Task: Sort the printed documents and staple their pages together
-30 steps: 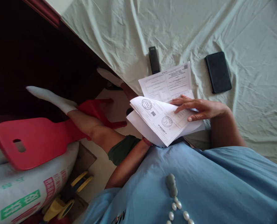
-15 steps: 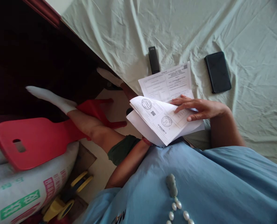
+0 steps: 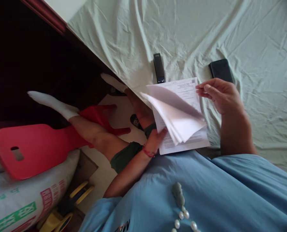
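Printed papers point(image 3: 182, 146) lie over the near edge of the cloth-covered surface, against the blue shirt. Several upper sheets stand bent up and curl over the lower page. My left hand point(image 3: 159, 138), with a red string at the wrist, grips the papers at their lower left; its fingers are partly hidden beneath the sheets. At the upper right corner of the page is my right hand point(image 3: 212, 91), thumb and fingers pinched together at the paper's edge; whether a sheet is between them is too small to tell.
A black stapler-like object point(image 3: 159, 68) lies just beyond the papers. Behind my right hand is a black phone or case point(image 3: 221, 69). A red plastic chair point(image 3: 37, 145), a printed sack point(image 3: 24, 199) and yellow-black items point(image 3: 55, 220) are at the left.
My right hand has moved off the stamped sheets, up and right to the page corner. The upper sheets have swung up and curl, showing the lower page. More of my left hand shows.
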The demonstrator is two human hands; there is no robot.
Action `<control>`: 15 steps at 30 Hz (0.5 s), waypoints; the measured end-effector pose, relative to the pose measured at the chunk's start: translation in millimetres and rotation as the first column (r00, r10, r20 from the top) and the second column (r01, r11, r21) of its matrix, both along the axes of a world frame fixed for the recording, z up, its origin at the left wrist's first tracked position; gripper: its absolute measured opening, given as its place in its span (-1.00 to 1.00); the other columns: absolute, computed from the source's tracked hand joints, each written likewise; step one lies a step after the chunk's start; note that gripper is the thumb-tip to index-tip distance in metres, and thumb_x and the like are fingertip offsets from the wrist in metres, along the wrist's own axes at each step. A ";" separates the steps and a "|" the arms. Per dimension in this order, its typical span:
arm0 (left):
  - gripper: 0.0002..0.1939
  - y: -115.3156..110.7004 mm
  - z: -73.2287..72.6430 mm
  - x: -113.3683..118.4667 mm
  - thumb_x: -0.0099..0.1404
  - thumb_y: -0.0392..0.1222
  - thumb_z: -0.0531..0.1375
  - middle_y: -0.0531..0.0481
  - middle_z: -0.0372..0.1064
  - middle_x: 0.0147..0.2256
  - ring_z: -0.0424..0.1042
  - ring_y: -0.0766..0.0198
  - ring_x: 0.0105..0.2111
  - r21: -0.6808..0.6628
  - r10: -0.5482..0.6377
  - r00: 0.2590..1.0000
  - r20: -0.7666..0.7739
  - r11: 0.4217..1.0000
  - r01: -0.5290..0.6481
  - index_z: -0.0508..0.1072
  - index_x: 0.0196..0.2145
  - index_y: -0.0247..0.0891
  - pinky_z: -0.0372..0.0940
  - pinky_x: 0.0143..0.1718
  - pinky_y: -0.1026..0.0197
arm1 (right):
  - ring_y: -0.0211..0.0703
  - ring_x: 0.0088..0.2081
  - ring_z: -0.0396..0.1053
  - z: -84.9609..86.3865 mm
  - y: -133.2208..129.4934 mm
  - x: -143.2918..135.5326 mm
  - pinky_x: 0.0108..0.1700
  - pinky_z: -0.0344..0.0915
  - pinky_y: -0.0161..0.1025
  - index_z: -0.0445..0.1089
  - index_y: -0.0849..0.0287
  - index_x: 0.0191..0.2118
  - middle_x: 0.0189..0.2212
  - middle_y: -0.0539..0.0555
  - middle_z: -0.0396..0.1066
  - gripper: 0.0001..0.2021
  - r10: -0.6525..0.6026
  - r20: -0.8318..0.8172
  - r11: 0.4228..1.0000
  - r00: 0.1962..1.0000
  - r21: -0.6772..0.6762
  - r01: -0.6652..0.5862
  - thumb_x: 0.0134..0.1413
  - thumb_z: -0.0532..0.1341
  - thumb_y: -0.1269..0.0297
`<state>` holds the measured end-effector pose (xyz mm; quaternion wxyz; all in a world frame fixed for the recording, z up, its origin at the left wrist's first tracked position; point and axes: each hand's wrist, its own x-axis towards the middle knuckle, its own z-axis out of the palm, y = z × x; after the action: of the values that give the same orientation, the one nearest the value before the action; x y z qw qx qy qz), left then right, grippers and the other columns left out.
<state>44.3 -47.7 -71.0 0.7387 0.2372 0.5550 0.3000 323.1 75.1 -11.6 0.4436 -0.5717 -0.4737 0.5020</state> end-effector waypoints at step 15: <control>-0.19 -6.8 -23.7 -7.0 0.08 0.46 0.46 -0.32 0.66 -0.06 0.66 -0.19 -0.03 -0.012 -0.039 0.997 0.073 0.999 0.040 0.69 -0.09 -0.41 0.49 0.17 -0.22 | 0.05 -0.04 0.50 6.2 29.9 -23.7 0.06 0.43 0.05 0.59 0.06 -0.04 -0.06 0.20 0.58 -0.79 -0.117 0.656 0.874 0.746 0.424 -0.237 0.40 0.19 0.25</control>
<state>37.3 -54.5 -94.7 0.7657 0.2321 0.5251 0.2899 299.4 105.0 -5.4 0.3567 -0.5670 -0.7280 0.1459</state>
